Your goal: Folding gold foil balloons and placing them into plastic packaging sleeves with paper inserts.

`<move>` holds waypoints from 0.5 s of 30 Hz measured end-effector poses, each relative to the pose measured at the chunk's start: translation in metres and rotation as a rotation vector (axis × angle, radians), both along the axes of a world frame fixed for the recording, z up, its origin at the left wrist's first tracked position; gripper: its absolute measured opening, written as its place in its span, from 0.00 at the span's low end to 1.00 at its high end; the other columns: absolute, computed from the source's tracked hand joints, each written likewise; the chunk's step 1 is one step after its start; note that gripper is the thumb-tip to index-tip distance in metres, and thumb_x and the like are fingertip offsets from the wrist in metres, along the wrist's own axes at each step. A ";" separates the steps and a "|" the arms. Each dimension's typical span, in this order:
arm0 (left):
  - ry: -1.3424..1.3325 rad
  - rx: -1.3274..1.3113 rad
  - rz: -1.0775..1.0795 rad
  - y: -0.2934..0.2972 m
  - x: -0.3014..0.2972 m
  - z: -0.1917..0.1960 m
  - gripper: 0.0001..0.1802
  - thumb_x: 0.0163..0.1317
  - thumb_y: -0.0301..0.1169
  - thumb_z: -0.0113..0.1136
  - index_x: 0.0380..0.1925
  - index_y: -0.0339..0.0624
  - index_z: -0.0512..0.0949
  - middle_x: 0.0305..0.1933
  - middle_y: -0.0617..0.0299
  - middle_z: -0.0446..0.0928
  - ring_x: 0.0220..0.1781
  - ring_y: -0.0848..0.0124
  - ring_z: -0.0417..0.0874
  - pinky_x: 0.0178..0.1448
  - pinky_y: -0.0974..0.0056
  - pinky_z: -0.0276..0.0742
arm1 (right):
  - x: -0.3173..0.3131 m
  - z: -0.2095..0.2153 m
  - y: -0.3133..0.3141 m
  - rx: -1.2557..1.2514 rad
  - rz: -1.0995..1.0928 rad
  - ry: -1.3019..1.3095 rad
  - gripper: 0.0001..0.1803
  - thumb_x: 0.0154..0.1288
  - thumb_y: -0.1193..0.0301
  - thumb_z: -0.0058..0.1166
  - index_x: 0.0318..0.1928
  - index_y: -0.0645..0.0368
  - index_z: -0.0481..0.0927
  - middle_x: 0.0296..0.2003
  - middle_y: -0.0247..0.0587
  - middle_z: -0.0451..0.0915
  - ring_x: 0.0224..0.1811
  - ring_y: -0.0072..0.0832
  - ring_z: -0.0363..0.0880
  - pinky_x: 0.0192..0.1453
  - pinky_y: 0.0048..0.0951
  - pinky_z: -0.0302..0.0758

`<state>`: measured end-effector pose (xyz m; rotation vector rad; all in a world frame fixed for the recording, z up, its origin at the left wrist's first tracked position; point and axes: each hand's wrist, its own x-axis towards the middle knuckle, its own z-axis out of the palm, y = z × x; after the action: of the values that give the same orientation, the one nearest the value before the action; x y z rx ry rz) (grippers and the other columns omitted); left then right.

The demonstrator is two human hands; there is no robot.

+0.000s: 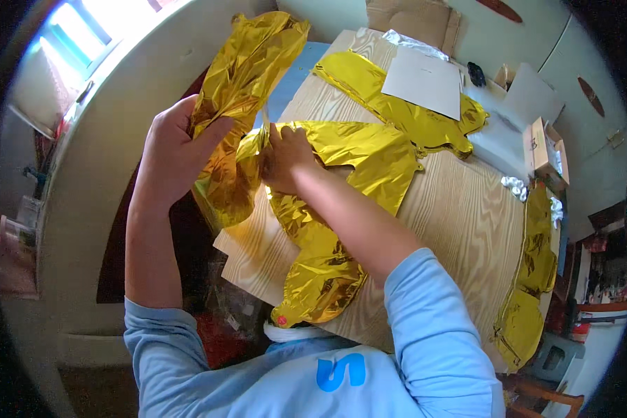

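A crumpled gold foil balloon, flat and without air, hangs up off the table at the left. My left hand is closed around its middle, thumb across the front. Beside it my right hand has its fingers curled in against the foil edge and a thin clear strip; the fingertips are partly hidden. Under my right forearm another flat gold foil balloon spreads over the table, with a small red spot at its near end. Whether the two foil pieces are joined, I cannot tell.
The wood-grain table bears a further gold foil balloon under a white card. More gold foil lies along the right edge. A small open cardboard box and silver foil scraps are at the far right.
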<state>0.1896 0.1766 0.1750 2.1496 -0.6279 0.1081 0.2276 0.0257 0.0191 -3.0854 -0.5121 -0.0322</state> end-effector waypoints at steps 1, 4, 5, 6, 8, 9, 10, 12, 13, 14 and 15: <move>-0.006 -0.003 0.009 0.001 -0.001 0.000 0.12 0.66 0.25 0.62 0.47 0.30 0.79 0.40 0.64 0.84 0.40 0.80 0.80 0.47 0.70 0.78 | -0.001 -0.002 0.002 0.002 0.015 -0.018 0.36 0.69 0.48 0.43 0.68 0.60 0.69 0.69 0.54 0.64 0.68 0.47 0.66 0.70 0.51 0.61; -0.019 -0.010 0.023 0.003 -0.003 0.001 0.12 0.66 0.25 0.62 0.47 0.30 0.79 0.40 0.65 0.84 0.39 0.81 0.80 0.46 0.70 0.78 | -0.001 -0.018 0.001 0.081 0.029 -0.044 0.34 0.71 0.49 0.41 0.69 0.57 0.68 0.71 0.54 0.61 0.74 0.51 0.56 0.76 0.55 0.51; -0.022 -0.012 0.029 0.008 -0.001 0.001 0.12 0.66 0.25 0.62 0.47 0.30 0.80 0.39 0.65 0.84 0.39 0.81 0.80 0.46 0.70 0.78 | -0.001 -0.024 -0.001 0.154 0.023 -0.036 0.32 0.71 0.49 0.40 0.68 0.53 0.69 0.73 0.55 0.58 0.76 0.53 0.52 0.77 0.56 0.49; -0.025 -0.014 0.035 0.011 0.000 0.001 0.12 0.66 0.25 0.62 0.47 0.31 0.80 0.39 0.65 0.83 0.39 0.81 0.80 0.45 0.70 0.78 | -0.001 -0.030 -0.004 0.228 0.016 -0.027 0.30 0.72 0.50 0.40 0.68 0.49 0.71 0.74 0.56 0.55 0.78 0.54 0.48 0.77 0.57 0.46; -0.038 0.000 0.065 0.014 -0.004 0.007 0.12 0.66 0.25 0.62 0.47 0.31 0.80 0.38 0.66 0.83 0.38 0.82 0.79 0.44 0.71 0.78 | -0.007 -0.035 -0.008 0.201 0.022 -0.017 0.31 0.73 0.50 0.39 0.70 0.49 0.66 0.75 0.54 0.53 0.79 0.54 0.46 0.78 0.58 0.44; -0.043 0.007 0.081 0.016 -0.005 0.011 0.11 0.66 0.25 0.62 0.46 0.31 0.80 0.38 0.66 0.83 0.38 0.82 0.79 0.43 0.71 0.78 | -0.011 -0.035 -0.008 0.187 0.026 -0.010 0.32 0.73 0.50 0.38 0.72 0.48 0.64 0.76 0.54 0.51 0.79 0.54 0.45 0.78 0.58 0.43; -0.076 0.127 0.160 0.021 -0.003 0.015 0.12 0.66 0.26 0.63 0.46 0.31 0.80 0.37 0.66 0.83 0.37 0.82 0.79 0.42 0.71 0.77 | -0.013 -0.035 -0.006 0.140 0.029 0.010 0.31 0.73 0.50 0.38 0.71 0.48 0.65 0.76 0.52 0.52 0.79 0.54 0.46 0.78 0.59 0.43; -0.117 0.127 0.175 0.029 0.003 0.022 0.13 0.65 0.27 0.64 0.46 0.31 0.81 0.37 0.66 0.82 0.36 0.82 0.78 0.41 0.71 0.77 | -0.015 -0.028 -0.004 0.170 0.032 0.033 0.31 0.73 0.51 0.39 0.72 0.47 0.64 0.76 0.51 0.52 0.78 0.55 0.47 0.78 0.59 0.43; -0.137 0.127 0.183 0.035 0.008 0.024 0.13 0.65 0.27 0.65 0.47 0.31 0.81 0.37 0.66 0.82 0.36 0.82 0.78 0.40 0.71 0.77 | -0.015 -0.027 -0.003 0.185 0.034 0.045 0.31 0.73 0.51 0.40 0.72 0.47 0.63 0.76 0.51 0.52 0.78 0.55 0.48 0.77 0.60 0.44; -0.112 0.082 0.168 0.046 0.016 0.026 0.14 0.66 0.28 0.65 0.47 0.31 0.81 0.37 0.66 0.83 0.36 0.82 0.79 0.40 0.71 0.77 | -0.015 -0.027 0.001 0.193 0.052 -0.029 0.29 0.72 0.53 0.42 0.70 0.48 0.66 0.73 0.50 0.57 0.76 0.53 0.52 0.76 0.58 0.48; -0.114 0.078 0.156 0.053 0.024 0.027 0.14 0.66 0.28 0.65 0.47 0.31 0.81 0.37 0.65 0.83 0.36 0.81 0.79 0.40 0.71 0.77 | -0.014 -0.032 0.003 0.200 0.062 -0.101 0.28 0.71 0.55 0.43 0.67 0.50 0.70 0.71 0.49 0.62 0.74 0.50 0.57 0.75 0.55 0.52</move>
<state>0.2140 0.2295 0.2019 2.2791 -0.5362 0.2969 0.2132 0.0291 -0.0131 -2.8823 -0.5692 -0.2245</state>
